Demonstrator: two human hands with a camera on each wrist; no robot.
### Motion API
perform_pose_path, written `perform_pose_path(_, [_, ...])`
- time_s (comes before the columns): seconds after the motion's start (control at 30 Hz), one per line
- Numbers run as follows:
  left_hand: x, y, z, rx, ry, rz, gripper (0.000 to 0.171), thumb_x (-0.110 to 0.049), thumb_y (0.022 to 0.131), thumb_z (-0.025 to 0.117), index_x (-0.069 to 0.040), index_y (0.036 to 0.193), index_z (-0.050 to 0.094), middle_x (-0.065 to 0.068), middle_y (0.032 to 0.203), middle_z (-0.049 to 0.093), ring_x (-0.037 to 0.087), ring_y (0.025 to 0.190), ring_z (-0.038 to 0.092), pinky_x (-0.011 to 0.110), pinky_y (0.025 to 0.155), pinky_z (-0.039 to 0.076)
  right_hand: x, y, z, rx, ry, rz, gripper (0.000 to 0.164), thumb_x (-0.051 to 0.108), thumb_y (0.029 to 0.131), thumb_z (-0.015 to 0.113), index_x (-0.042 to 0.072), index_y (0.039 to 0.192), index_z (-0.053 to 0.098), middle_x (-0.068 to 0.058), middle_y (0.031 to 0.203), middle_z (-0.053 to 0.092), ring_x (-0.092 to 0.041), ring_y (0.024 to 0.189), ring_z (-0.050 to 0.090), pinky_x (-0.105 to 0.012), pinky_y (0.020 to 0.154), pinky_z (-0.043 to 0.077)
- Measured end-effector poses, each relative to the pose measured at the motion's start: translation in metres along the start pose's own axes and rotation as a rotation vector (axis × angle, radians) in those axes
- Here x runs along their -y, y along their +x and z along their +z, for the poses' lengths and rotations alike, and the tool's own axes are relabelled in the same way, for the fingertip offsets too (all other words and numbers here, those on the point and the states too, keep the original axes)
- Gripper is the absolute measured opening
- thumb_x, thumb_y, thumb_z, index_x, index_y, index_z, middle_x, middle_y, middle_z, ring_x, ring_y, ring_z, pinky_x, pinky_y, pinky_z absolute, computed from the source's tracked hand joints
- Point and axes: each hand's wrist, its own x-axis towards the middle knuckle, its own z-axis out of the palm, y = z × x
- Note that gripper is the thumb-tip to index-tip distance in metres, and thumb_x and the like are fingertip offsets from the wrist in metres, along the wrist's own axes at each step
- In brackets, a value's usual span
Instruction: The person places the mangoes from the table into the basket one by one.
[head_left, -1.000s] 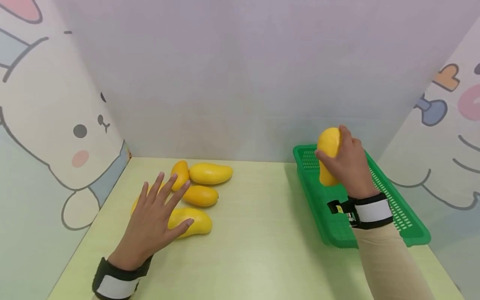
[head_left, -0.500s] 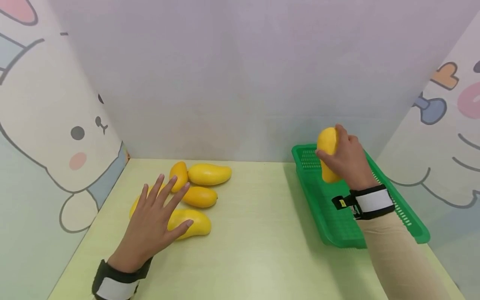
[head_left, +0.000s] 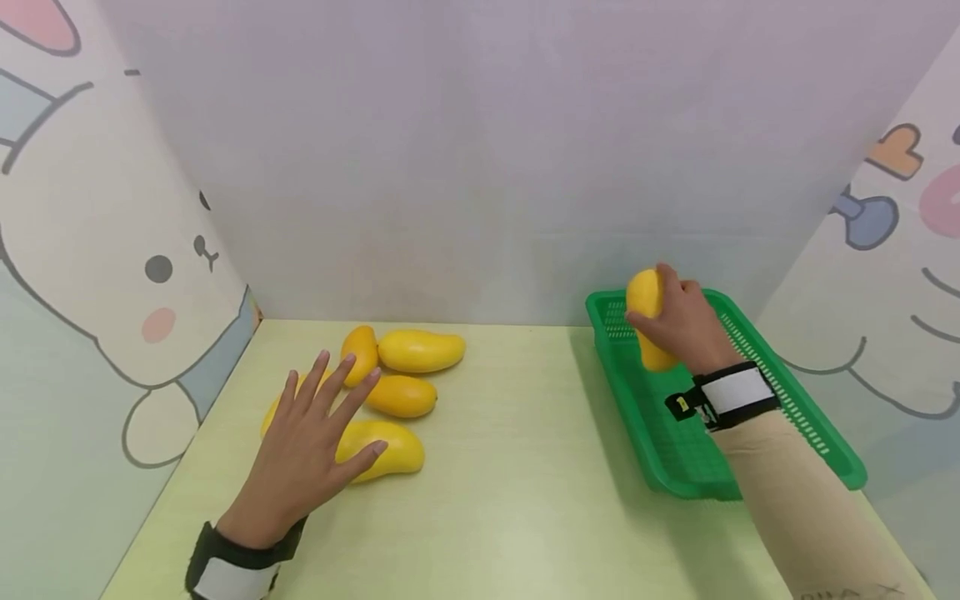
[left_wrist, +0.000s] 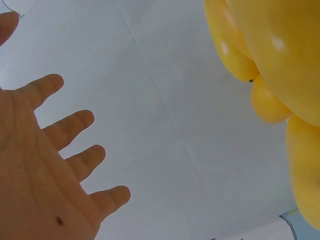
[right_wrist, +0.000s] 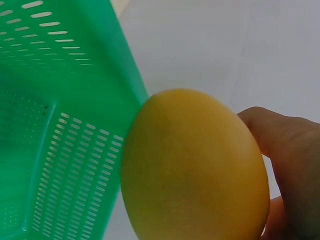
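My right hand (head_left: 686,327) grips a yellow mango (head_left: 647,302) over the far part of a green plastic basket (head_left: 637,417). In the right wrist view the mango (right_wrist: 195,165) fills the middle, with the basket wall (right_wrist: 75,170) to its left. My left hand (head_left: 303,454) is spread with straight fingers above the table's left side, and holds nothing. Around it lie several mangoes: one at the back (head_left: 422,350), one in the middle (head_left: 402,396), one in front (head_left: 386,450). Another (head_left: 362,354) stands behind the fingertips, and one more is mostly hidden by the hand.
The basket stands at the right of the pale table (head_left: 510,467), near the back wall (head_left: 480,167). Side walls with cartoon prints (head_left: 150,275) bound the table at left and right. Slotted sides and a raised rim surround the basket floor.
My right hand, still gripping the mango, shifts slightly left and down over the basket. The left hand and the mangoes on the table stay in place.
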Motion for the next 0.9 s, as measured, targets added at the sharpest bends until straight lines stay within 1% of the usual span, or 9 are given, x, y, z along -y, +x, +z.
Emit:
perform_pose_path(0.17, [-0.001, 0.001, 0.001, -0.004, -0.006, 0.008, 0.075, -0.064, 0.085, 0.046, -0.026, 0.147, 0.028, 0.009, 0.151, 0.025, 0.035, 0.138, 0.012, 0.063, 0.104, 0.012, -0.006, 0.002, 0.003, 0.046, -0.014, 0.014, 0.092, 0.050, 0.085, 0.059, 0.008, 0.149, 0.006, -0.036, 0.119, 0.031, -0.042, 0.082, 0.053, -0.042, 0.054, 0.050])
perform_pose_path(0.4, [-0.001, 0.001, 0.002, 0.002, -0.011, 0.011, 0.075, -0.064, 0.085, 0.046, -0.027, 0.148, 0.027, 0.009, 0.151, 0.024, 0.035, 0.138, 0.011, 0.063, 0.104, 0.011, -0.019, 0.004, 0.010, 0.100, -0.053, 0.032, 0.089, 0.050, 0.086, 0.058, 0.007, 0.147, 0.011, -0.037, 0.120, 0.026, -0.041, 0.079, 0.053, -0.041, 0.053, 0.049])
perform_pose_path(0.57, [-0.002, 0.001, 0.001, 0.005, -0.009, 0.012, 0.075, -0.064, 0.085, 0.046, -0.028, 0.148, 0.026, 0.009, 0.152, 0.024, 0.034, 0.138, 0.010, 0.063, 0.104, 0.012, -0.027, 0.008, 0.016, 0.158, -0.088, 0.051, 0.088, 0.051, 0.085, 0.058, 0.005, 0.147, 0.013, -0.037, 0.117, 0.026, -0.042, 0.082, 0.052, -0.041, 0.055, 0.048])
perform_pose_path(0.73, [-0.001, 0.001, 0.000, 0.001, -0.004, 0.015, 0.074, -0.064, 0.086, 0.045, -0.027, 0.148, 0.027, 0.009, 0.152, 0.024, 0.035, 0.138, 0.011, 0.063, 0.104, 0.012, -0.034, 0.013, 0.023, 0.195, -0.092, 0.028, 0.086, 0.050, 0.086, 0.058, 0.004, 0.146, 0.016, -0.038, 0.116, 0.027, -0.042, 0.082, 0.052, -0.044, 0.058, 0.049])
perform_pose_path(0.9, [0.000, 0.000, 0.000, -0.001, -0.008, 0.009, 0.074, -0.063, 0.086, 0.046, -0.027, 0.147, 0.028, 0.008, 0.152, 0.024, 0.035, 0.138, 0.012, 0.063, 0.104, 0.012, -0.047, 0.019, 0.033, 0.211, -0.103, 0.003, 0.084, 0.049, 0.086, 0.058, 0.003, 0.144, 0.019, -0.036, 0.114, 0.028, -0.040, 0.081, 0.052, -0.042, 0.057, 0.049])
